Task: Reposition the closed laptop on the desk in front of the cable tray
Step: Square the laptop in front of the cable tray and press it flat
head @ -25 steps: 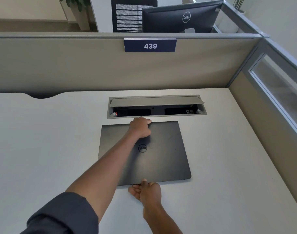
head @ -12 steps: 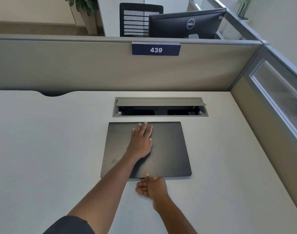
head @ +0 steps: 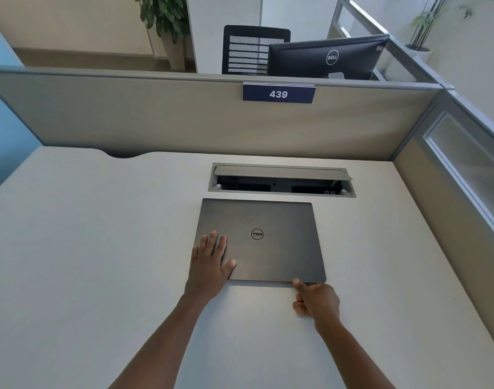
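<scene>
A closed dark grey laptop (head: 271, 248) with a round logo lies flat on the white desk (head: 85, 248), its far edge just short of the cable tray (head: 282, 192). The tray is a grey-framed slot set into the desk, its lid tilted up and dark inside. My left hand (head: 210, 265) rests flat on the laptop's near left corner, fingers spread. My right hand (head: 316, 300) is at the near right corner, fingers curled, thumb touching the front edge.
A beige partition (head: 184, 119) with a blue "439" sign (head: 278, 94) closes the desk's far side. A glazed partition (head: 464, 169) runs along the right. Behind are a monitor (head: 327, 57), a mesh chair and plants.
My left hand slid back from the laptop's far middle to its near left corner. My right hand shifted along the front edge to the right corner. The laptop now sits squarer to the tray.
</scene>
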`<state>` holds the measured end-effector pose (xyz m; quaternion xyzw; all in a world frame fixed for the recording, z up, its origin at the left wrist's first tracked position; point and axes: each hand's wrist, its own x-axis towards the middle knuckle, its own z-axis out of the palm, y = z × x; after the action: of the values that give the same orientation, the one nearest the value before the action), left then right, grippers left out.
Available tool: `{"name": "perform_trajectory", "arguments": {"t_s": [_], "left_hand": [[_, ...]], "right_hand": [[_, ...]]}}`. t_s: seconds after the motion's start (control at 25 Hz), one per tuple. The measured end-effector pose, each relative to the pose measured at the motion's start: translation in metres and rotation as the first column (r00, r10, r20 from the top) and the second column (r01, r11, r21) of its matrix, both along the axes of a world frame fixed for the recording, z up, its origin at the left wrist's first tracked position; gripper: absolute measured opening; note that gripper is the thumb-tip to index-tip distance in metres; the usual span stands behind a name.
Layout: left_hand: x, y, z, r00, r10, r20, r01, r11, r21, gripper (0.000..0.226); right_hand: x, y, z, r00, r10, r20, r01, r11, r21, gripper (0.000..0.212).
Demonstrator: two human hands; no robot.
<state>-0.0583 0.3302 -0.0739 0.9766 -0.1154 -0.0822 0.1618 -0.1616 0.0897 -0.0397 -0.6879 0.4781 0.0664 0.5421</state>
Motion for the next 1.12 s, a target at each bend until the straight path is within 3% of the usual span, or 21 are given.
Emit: {"name": "perform_trajectory", "arguments": {"t_s": [0.16, 0.32, 0.44, 0.68, 1.12], "left_hand": [[-0.017, 0.021, 0.001, 0.996, 0.090, -0.011, -0.091, 0.994, -0.068, 0.070], [-0.032, 0.033, -0.001, 0.984, 0.163, -0.070, -0.173, 0.969, -0.174, 0.076], [-0.033, 0.038, -0.001, 0.978, 0.166, -0.126, -0.191, 0.957, -0.217, 0.083], [-0.032, 0.040, -0.001, 0.979, 0.135, -0.152, -0.169, 0.956, -0.240, 0.105], [-0.035, 0.034, 0.003, 0.970, 0.197, -0.144, -0.234, 0.920, -0.315, 0.101]], "right_hand": [[-0.008, -0.022, -0.004, 0.999, 0.046, 0.004, -0.044, 0.984, -0.174, 0.035], [-0.007, -0.031, 0.000, 0.973, 0.228, 0.024, -0.205, 0.912, -0.355, 0.073], [-0.002, -0.032, 0.004, 0.921, 0.390, 0.003, -0.351, 0.830, -0.434, 0.078], [0.002, -0.038, 0.001, 0.843, 0.533, -0.072, -0.496, 0.720, -0.486, 0.073], [0.004, -0.049, -0.012, 0.822, 0.564, -0.073, -0.520, 0.694, -0.498, 0.074]]}}
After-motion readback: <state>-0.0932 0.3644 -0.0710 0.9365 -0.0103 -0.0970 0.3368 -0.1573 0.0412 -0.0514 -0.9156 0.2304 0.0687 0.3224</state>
